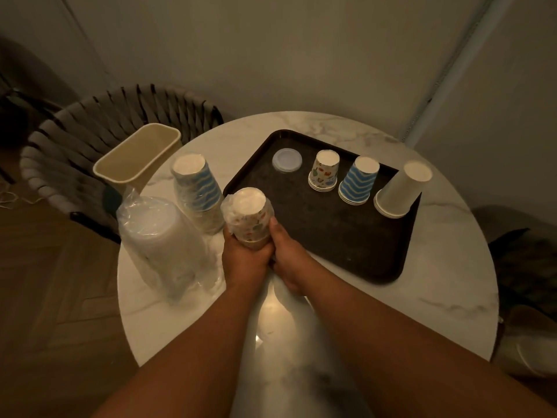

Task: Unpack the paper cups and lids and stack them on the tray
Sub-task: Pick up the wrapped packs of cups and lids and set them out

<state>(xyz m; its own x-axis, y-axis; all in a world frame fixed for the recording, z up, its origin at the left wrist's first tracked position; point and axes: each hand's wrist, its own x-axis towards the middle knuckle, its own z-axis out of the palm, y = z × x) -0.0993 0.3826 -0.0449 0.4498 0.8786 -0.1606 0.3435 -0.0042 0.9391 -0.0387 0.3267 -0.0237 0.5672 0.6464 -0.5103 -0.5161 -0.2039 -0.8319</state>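
Note:
Both hands grip a plastic-wrapped stack of patterned paper cups (247, 214) standing upside down at the tray's near left corner. My left hand (241, 260) holds its left side and my right hand (287, 260) its right side. On the dark brown tray (316, 233) stand a clear lid (287, 160), a short patterned cup stack (324, 171), a blue wavy cup stack (358, 181) and a white cup stack (402, 190). Left of my hands are a wrapped blue wavy cup stack (196, 188) and a wrapped sleeve of lids (162, 242).
A beige rectangular bin (135, 159) sits at the round marble table's (437, 285) far left edge. A woven chair (90, 137) stands behind the table on the left. A wall is close behind, and dark objects lie on the floor at right.

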